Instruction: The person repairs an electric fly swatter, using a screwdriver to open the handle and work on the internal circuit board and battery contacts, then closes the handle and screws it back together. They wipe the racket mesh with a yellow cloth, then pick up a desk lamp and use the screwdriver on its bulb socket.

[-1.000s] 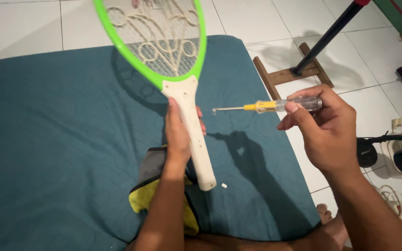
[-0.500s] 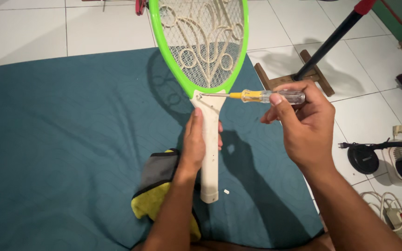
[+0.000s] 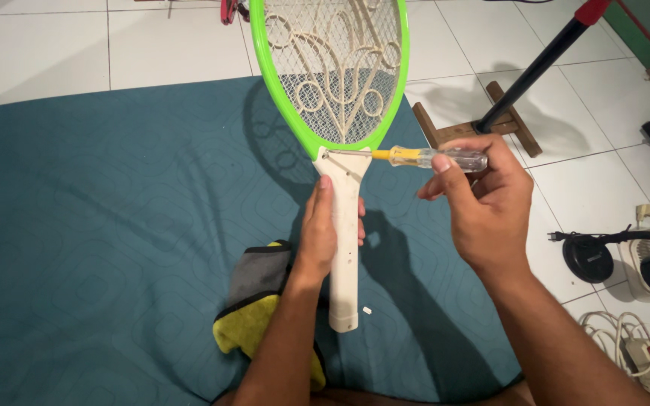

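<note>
My left hand [image 3: 323, 233] wraps the cream handle of the swatter [image 3: 338, 143], fingers curled round the far side and thumb laid along the near face — a grip that holds the racket upright off the blanket [image 3: 99, 218] and, I judge, keeps it from twisting. The green-rimmed head stands at 12 o'clock from that hand, its mesh facing me, so the neck where head meets handle is in plain sight.

My right hand [image 3: 483, 207] is at 3 o'clock from the neck. Its fingers are pinched on the clear end of the screwdriver [image 3: 423, 157], thumb and forefinger on the barrel and the others folded beneath. The tool lies nearly level, yellow collar toward the racket, and its thin shaft reaches to 9 o'clock, so that the tip touches the upper left corner of the neck. Held sideways like this, the shaft meets the neck from the side. Whether the tip sits in a screw or in a seam I cannot tell.

At 7 o'clock from the left hand a grey and yellow cloth [image 3: 261, 301] lies on the blanket, partly under my forearm. A small white bit [image 3: 366, 309] rests beside the handle's foot, at 5 o'clock from the left hand.

Beyond the blanket, on the tiled floor [image 3: 152, 45] — a black pole in a wooden stand [image 3: 517, 128] at 1 o'clock from the right hand, and a coil of white cable [image 3: 633, 353] at 5 o'clock.
</note>
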Demonstrator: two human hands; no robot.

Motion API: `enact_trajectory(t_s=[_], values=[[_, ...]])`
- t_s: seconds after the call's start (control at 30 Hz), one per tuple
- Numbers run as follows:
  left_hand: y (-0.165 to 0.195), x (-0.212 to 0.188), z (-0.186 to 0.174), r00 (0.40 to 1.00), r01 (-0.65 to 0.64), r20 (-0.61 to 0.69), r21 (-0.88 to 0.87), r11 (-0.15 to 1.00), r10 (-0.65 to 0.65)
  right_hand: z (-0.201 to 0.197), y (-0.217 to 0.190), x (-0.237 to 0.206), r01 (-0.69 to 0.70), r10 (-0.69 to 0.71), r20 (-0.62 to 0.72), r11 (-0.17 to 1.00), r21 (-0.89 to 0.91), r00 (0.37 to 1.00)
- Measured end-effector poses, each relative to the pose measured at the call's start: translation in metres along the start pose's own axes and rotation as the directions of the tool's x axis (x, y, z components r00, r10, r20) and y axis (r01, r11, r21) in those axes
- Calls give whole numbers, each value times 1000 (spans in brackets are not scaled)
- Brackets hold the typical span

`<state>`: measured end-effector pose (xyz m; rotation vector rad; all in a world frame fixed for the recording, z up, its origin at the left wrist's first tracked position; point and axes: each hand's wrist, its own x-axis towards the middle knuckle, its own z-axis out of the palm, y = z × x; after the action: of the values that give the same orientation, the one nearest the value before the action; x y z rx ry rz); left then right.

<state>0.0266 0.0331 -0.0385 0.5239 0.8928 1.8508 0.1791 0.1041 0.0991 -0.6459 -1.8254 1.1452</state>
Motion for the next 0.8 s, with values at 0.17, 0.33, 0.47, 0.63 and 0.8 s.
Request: enact_trajectory(t_s=[0.17, 0.33, 0.47, 0.63, 0.8], values=[[1, 1, 1, 1000, 5, -4, 5, 1000, -5, 2, 2, -3, -10, 10, 1, 1000, 4, 1000], [1, 1, 1, 1000, 24, -12, -11, 1000, -24, 1, 5, -4, -27, 27, -2, 999, 32, 1000], [2, 1, 3, 1000, -5, -4, 13, 1000, 5, -2, 10, -5, -118, 120, -26, 991, 58, 992], [4, 0, 4, 1000, -24, 2, 46, 999, 24, -5, 20, -8, -266, 270, -53, 961, 78, 961], [4, 0, 2, 1000, -13, 10, 21, 1000, 13, -12, 29, -11, -336, 354, -71, 924, 185, 933]])
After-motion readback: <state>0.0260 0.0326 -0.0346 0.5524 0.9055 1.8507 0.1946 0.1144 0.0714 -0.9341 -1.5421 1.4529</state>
